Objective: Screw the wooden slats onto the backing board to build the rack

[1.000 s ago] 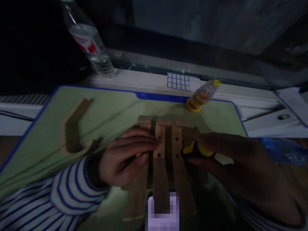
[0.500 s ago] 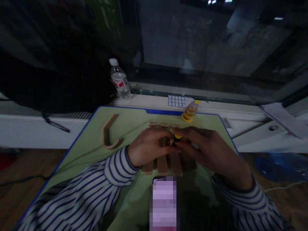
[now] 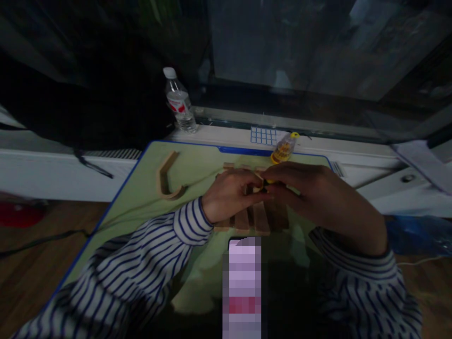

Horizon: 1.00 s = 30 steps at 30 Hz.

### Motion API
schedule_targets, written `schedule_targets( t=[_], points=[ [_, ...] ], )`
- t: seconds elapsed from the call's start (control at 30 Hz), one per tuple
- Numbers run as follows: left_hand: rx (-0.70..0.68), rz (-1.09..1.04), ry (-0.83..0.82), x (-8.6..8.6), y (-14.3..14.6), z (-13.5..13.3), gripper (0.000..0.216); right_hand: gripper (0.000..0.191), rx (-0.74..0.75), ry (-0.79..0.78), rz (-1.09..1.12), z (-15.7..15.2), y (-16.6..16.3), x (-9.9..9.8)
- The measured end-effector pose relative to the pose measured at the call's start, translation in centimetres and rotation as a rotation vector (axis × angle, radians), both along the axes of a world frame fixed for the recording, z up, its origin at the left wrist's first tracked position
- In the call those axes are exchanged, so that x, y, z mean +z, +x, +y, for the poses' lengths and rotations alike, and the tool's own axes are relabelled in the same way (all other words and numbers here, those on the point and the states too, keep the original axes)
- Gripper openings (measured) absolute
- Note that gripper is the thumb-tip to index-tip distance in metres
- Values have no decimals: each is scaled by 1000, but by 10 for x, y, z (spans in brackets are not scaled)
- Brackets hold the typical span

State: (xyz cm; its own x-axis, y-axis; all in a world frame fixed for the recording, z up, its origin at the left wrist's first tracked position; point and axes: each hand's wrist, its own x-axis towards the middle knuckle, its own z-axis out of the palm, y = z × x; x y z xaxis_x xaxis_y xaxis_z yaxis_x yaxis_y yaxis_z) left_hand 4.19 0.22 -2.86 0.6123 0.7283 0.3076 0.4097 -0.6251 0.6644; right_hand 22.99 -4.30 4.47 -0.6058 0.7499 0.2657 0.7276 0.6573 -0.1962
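Both of my hands meet over a set of pale wooden slats lying side by side on the folding table. In the fingers of my right hand is a small yellow-and-black thing, mostly covered by them. My left hand pinches at the same spot, thumb and forefinger touching or nearly touching the black part; what it grips is hidden. A curved, hook-shaped wooden piece rests to the left of the slats.
A phone with a blurred screen lies in front of the slats. Behind them stands a clear bottle with yellow ends. A water bottle and a blue-gridded sheet are on the windowsill. The table has a blue edge.
The view has tilted down slightly, so everything sits higher in the picture. My right hand has turned over the yellow-and-black thing, covering more of it. The hands stay together over the slats.
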Motion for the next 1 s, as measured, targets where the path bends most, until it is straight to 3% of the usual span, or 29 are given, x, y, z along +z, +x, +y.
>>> schedule_targets(
  t=[0.27,0.57,1.0],
  points=[
    [82,-14,61,2,3,-8,35,23,8,32,-8,-2,-1,1],
    [60,-121,-48,-1,1,-6,26,21,-41,-40,9,-1,-4,-1],
    [-200,-75,-131,1,-4,4,25,28,-95,-16,-13,4,-7,-6]
  ],
)
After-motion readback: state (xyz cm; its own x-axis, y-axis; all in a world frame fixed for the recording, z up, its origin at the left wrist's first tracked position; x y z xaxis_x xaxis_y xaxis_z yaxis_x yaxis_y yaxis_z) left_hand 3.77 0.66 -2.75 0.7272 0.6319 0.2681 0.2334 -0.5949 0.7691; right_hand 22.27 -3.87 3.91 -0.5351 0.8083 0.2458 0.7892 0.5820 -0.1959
